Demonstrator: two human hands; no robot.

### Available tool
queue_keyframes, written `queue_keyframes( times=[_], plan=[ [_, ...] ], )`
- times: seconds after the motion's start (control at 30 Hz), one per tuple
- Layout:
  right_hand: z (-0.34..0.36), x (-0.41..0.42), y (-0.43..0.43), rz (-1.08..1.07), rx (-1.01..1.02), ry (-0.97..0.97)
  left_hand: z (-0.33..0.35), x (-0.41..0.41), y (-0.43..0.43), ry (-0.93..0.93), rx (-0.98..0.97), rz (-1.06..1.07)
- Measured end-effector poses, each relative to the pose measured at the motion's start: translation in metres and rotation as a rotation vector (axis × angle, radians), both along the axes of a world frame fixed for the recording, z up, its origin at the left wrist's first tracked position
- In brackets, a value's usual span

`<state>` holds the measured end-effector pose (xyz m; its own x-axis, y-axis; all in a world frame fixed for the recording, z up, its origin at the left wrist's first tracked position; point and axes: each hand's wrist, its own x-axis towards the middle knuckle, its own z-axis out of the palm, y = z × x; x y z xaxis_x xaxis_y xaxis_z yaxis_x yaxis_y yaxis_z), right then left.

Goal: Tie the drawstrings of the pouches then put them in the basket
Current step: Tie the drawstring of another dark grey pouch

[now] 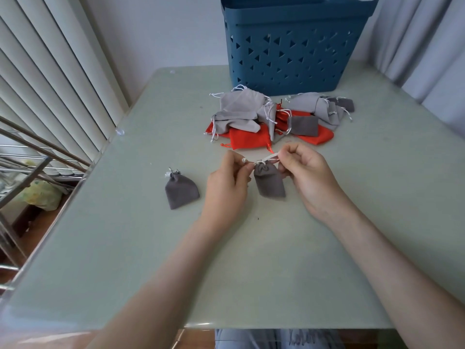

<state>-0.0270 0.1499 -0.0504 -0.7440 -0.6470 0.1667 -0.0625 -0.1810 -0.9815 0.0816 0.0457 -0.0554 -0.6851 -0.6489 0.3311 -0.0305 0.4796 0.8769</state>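
Observation:
A small dark grey pouch [269, 181] hangs between my two hands over the middle of the table, its neck gathered. My left hand [227, 183] pinches one end of its white drawstring [264, 160]. My right hand [308, 172] pinches the other end, and the cord is drawn taut between them. A second dark grey pouch [180, 190] lies on the table to the left with its cord knotted. A pile of light grey, dark grey and orange pouches [276, 119] lies further back. The blue basket [297, 44] stands behind the pile.
The pale green table [125, 248] has its left edge beside window blinds [50, 84] and a metal rack [30, 159]. Curtains [432, 46] hang at the right. The table's front edge is near my lap.

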Motion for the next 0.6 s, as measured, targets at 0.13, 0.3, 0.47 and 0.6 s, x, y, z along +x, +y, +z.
queue_keyframes(
  times=[0.13, 0.3, 0.47, 0.6],
  plan=[
    [0.0, 0.0, 0.0, 0.047, -0.035, -0.03, 0.005, 0.0, 0.0, 0.005, 0.177, -0.014],
    [0.005, -0.001, 0.001, 0.147, -0.151, -0.13, 0.009, -0.001, 0.0, 0.108, 0.545, -0.124],
    [0.007, 0.003, 0.001, 0.243, -0.099, -0.175, 0.014, -0.002, -0.002, 0.197, 0.795, -0.198],
    [0.006, 0.002, 0.003, 0.214, 0.041, -0.071, 0.009, -0.004, -0.003, 0.161, 0.631, -0.162]
  ],
)
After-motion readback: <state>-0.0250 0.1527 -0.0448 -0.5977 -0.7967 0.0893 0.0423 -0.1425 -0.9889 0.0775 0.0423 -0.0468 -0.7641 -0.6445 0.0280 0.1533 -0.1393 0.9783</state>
